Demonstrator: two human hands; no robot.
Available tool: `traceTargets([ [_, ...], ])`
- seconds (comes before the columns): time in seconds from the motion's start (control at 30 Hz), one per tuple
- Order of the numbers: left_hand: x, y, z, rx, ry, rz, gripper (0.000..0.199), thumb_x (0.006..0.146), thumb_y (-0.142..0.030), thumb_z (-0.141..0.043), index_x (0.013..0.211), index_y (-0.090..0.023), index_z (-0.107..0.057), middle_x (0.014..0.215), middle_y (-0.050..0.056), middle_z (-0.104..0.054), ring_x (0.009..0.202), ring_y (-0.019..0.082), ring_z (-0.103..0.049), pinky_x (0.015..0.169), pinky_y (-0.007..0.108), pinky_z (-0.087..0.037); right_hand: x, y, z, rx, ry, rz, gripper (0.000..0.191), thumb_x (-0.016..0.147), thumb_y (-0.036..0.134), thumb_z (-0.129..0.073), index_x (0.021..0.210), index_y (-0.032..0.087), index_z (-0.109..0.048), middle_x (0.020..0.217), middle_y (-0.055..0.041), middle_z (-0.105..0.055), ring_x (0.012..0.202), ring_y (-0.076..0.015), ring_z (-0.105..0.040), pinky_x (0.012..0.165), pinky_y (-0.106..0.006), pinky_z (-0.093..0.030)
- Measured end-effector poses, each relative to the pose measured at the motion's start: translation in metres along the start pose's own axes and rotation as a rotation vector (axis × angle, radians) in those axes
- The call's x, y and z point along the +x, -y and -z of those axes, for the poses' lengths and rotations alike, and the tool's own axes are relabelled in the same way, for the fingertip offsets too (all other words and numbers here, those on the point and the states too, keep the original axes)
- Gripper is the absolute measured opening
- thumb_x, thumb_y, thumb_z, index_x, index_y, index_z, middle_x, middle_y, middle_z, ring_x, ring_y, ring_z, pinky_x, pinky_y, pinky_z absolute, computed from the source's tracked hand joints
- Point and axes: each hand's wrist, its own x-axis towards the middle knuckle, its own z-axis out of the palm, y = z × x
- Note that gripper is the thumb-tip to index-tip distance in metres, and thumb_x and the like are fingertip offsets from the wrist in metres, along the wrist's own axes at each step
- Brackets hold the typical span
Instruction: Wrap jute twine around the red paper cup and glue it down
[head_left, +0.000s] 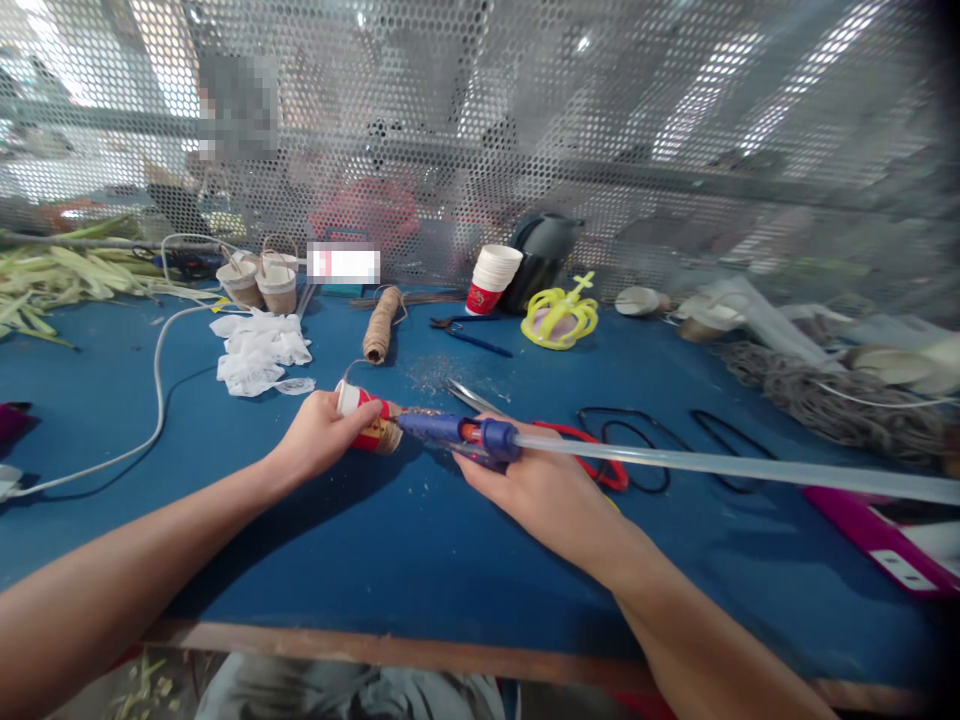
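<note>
My left hand (319,435) is closed round a red and white paper cup (367,437) lying on its side, with twine wound about its base end. My right hand (536,490) grips a blue hot glue gun (439,428), a long clear glue stick (712,462) running out of its back. The gun's nozzle meets or nearly meets the cup's side; I cannot tell which. Beyond the cup lies a roll of twine (382,325), and a thin strand rises near the cup's rim. Scissors with red handles (611,470) lie partly behind my right hand.
On the blue table (420,570) stand stacked paper cups (495,278), a dark jug (536,260), a yellow crown-shaped piece (559,318) and twine-wrapped cups (277,288). Pliers (472,335), crumpled white cloth (262,350), a white cable (159,385) and grey cord (832,395) also lie there. Perforated metal (450,130) rises behind.
</note>
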Motion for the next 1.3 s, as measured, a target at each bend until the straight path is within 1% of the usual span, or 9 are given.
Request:
traceTargets([
  [0.1,-0.0007,0.0014,-0.001,0.013,-0.011,-0.004,0.039,0.068,-0.048,-0.055,0.064,-0.011,-0.064,0.047,-0.003,-0.046,0.045,0.008,-0.034,0.043,0.022,-0.026,0.0005,0.0002,0.0001,0.026,-0.019,-0.032,0.009,0.078,0.017,-0.051,0.079,0.018,-0.059,0.077,-0.0049,-0.063,0.077,-0.0204,-0.059,0.074,-0.034,-0.046],
  [0.23,-0.0018,0.0007,-0.0012,-0.009,0.013,-0.006,0.04,0.069,-0.048,-0.054,0.068,-0.01,-0.065,0.05,-0.002,-0.049,0.046,0.009,-0.036,0.044,0.022,-0.028,0.0001,0.0012,0.001,0.042,-0.021,-0.066,0.01,0.078,0.017,-0.051,0.08,0.017,-0.06,0.076,-0.0049,-0.063,0.077,-0.0206,-0.06,0.074,-0.034,-0.046],
  [0.4,-0.0019,-0.0006,-0.0006,0.018,0.019,-0.006,0.041,0.071,-0.047,-0.052,0.072,-0.008,-0.067,0.048,-0.003,-0.045,0.045,0.007,-0.031,0.042,0.021,-0.024,0.0,0.0017,0.0024,0.024,0.042,-0.037,0.009,0.078,0.015,-0.05,0.079,0.017,-0.059,0.074,-0.0051,-0.062,0.072,-0.0203,-0.059,0.069,-0.033,-0.047],
  [0.47,-0.0014,0.0004,-0.0008,0.017,0.011,-0.012,0.042,0.07,-0.048,-0.053,0.07,-0.009,-0.067,0.048,-0.003,-0.046,0.045,0.007,-0.032,0.042,0.021,-0.024,0.0,0.0006,0.0014,0.015,0.03,-0.03,0.009,0.078,0.016,-0.05,0.08,0.017,-0.059,0.075,-0.0051,-0.062,0.073,-0.0205,-0.059,0.071,-0.034,-0.046],
  [0.57,-0.0011,0.0014,-0.0009,-0.007,0.011,-0.012,0.04,0.07,-0.047,-0.054,0.07,-0.01,-0.068,0.05,-0.001,-0.052,0.046,0.008,-0.037,0.043,0.021,-0.028,-0.001,-0.0017,-0.0006,0.022,-0.002,-0.019,0.008,0.079,0.018,-0.05,0.08,0.018,-0.058,0.077,-0.0047,-0.062,0.078,-0.0205,-0.059,0.075,-0.034,-0.045],
  [0.67,-0.0016,0.0002,-0.0005,-0.032,0.028,-0.008,0.037,0.07,-0.044,-0.055,0.075,-0.01,-0.07,0.053,0.0,-0.057,0.046,0.009,-0.04,0.044,0.021,-0.03,-0.0026,-0.0028,-0.0011,0.057,-0.008,-0.004,0.007,0.078,0.017,-0.05,0.074,0.019,-0.054,0.072,-0.0026,-0.061,0.072,-0.0179,-0.058,0.071,-0.032,-0.046],
  [0.8,-0.002,-0.0019,0.0,-0.045,0.018,0.001,0.036,0.07,-0.042,-0.056,0.074,-0.009,-0.07,0.052,0.001,-0.058,0.045,0.009,-0.04,0.042,0.02,-0.029,-0.0028,-0.0018,0.0001,0.086,-0.031,0.011,0.007,0.077,0.016,-0.05,0.072,0.021,-0.052,0.068,-0.0009,-0.059,0.065,-0.0163,-0.056,0.064,-0.029,-0.045],
  [1.0,-0.0008,-0.0017,-0.0001,-0.074,0.014,0.008,0.033,0.068,-0.04,-0.057,0.07,-0.01,-0.069,0.053,0.001,-0.06,0.045,0.008,-0.043,0.041,0.02,-0.028,-0.0038,0.002,0.0005,0.142,-0.017,-0.05,0.015,0.076,0.016,-0.051,0.063,0.021,-0.044,0.061,0.0024,-0.053,0.057,-0.0125,-0.05,0.058,-0.026,-0.043],
  [1.3,-0.0009,-0.0031,-0.0001,-0.107,0.03,0.011,0.03,0.068,-0.039,-0.058,0.069,-0.011,-0.068,0.054,0.002,-0.062,0.049,0.011,-0.048,0.043,0.02,-0.032,-0.0046,0.0023,0.0006,0.168,-0.015,-0.055,0.015,0.076,0.017,-0.051,0.064,0.021,-0.044,0.061,0.0031,-0.052,0.056,-0.0117,-0.049,0.056,-0.025,-0.041],
])
